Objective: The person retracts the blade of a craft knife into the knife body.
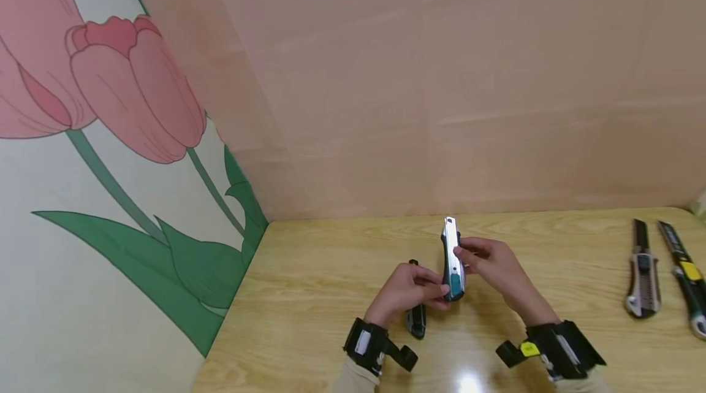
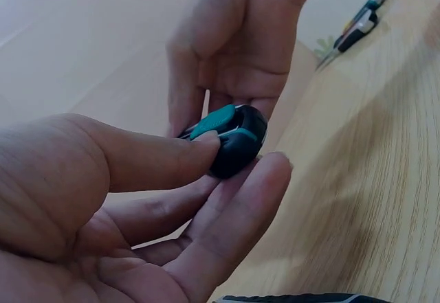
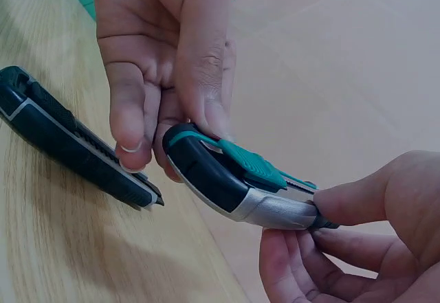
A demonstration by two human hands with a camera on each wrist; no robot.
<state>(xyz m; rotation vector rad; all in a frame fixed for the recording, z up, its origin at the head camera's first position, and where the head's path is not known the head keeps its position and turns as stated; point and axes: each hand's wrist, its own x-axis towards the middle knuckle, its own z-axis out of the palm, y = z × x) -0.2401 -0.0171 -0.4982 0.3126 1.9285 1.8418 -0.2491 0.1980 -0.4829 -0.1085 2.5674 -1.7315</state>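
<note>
A utility knife (image 1: 452, 255) with a silver face, black body and teal slider is held above the table between both hands. My left hand (image 1: 408, 289) pinches its rounded lower end, the thumb on top beside the teal slider (image 2: 215, 119). At the upper, silver end, my right hand (image 1: 499, 267) pinches it between thumb and fingers. No extended blade can be made out. A second, black-and-grey utility knife (image 3: 75, 141) lies on the wood below the left hand, which partly covers it in the head view.
On the right of the wooden table (image 1: 320, 295) lie a silver-and-black utility knife (image 1: 643, 295) and a black one with a yellow part (image 1: 690, 270). A pinkish cloth wall (image 1: 441, 105) rises behind the table. A tulip-printed panel (image 1: 138, 86) stands at the left.
</note>
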